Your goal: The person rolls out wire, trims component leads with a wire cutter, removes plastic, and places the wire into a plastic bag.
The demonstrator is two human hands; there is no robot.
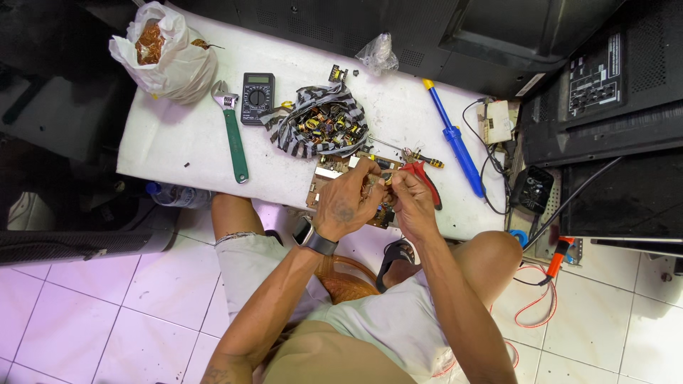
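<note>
Hands, left hand (346,201) and right hand (409,195) pinching small part over circuit board (329,173), striped cloth (284,131) cradling components (326,124)

Single head camera, looking steeply down from above white board (178,142); close overhead range, board fills upper frame.
</note>
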